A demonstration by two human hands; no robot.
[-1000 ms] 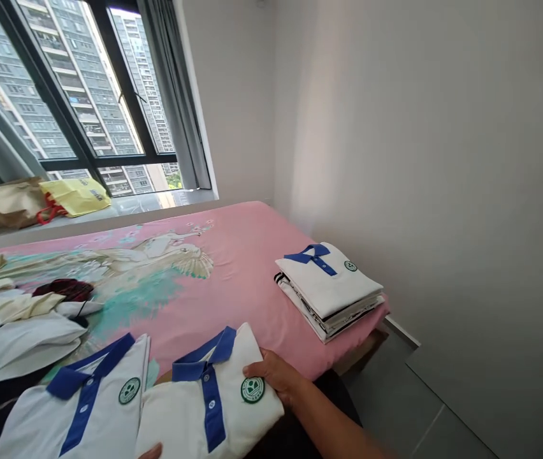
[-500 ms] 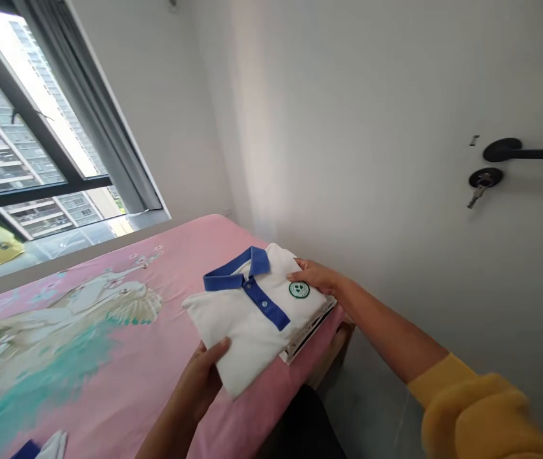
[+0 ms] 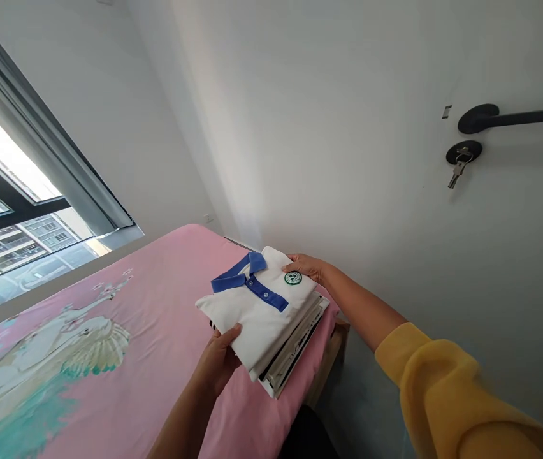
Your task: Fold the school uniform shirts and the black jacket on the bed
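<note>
A folded white polo shirt (image 3: 252, 325) with a blue collar, blue button placket and round green badge lies on top of a stack of folded clothes (image 3: 295, 357) at the bed's edge. My left hand (image 3: 224, 357) grips its near left side, thumb on top and the other fingers hidden below. At the far right side, my right hand (image 3: 306, 266) holds the shirt near the badge, its thumb on the cloth and fingers at the edge. The stack beneath shows light and dark layers along its right side.
The pink bedsheet (image 3: 166, 280) has a printed white bird and flowers. A pale wall stands close on the right, with a black door handle (image 3: 482, 119) and a keyed lock (image 3: 463, 153). A grey curtain (image 3: 61, 140) hangs by the window at left.
Both hands have lowered the polo shirt onto the stack, lining it up with the layers below. The camera view has turned and tilted, so the window sits further left.
</note>
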